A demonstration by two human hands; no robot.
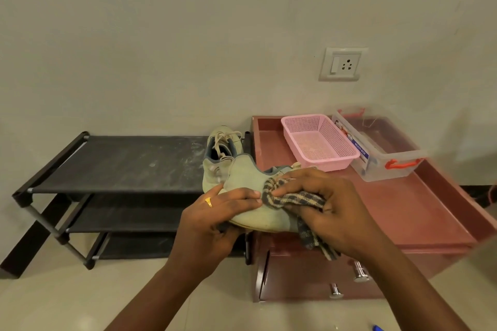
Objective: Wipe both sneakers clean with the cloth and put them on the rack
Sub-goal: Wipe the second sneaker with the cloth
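My left hand (215, 213) grips one sneaker (255, 183) while my right hand (332, 209) clutches the checked cloth (295, 199) against it; the other sneaker (224, 142) sits on the rack (121, 162).

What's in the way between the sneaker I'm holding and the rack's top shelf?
Nothing visible blocks it. The held sneaker hangs just in front of the top shelf; the other sneaker occupies only its right end, so aim left of that.

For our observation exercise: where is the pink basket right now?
The pink basket sits right of centre in the head view, on the red cabinet top, just left of the clear box.
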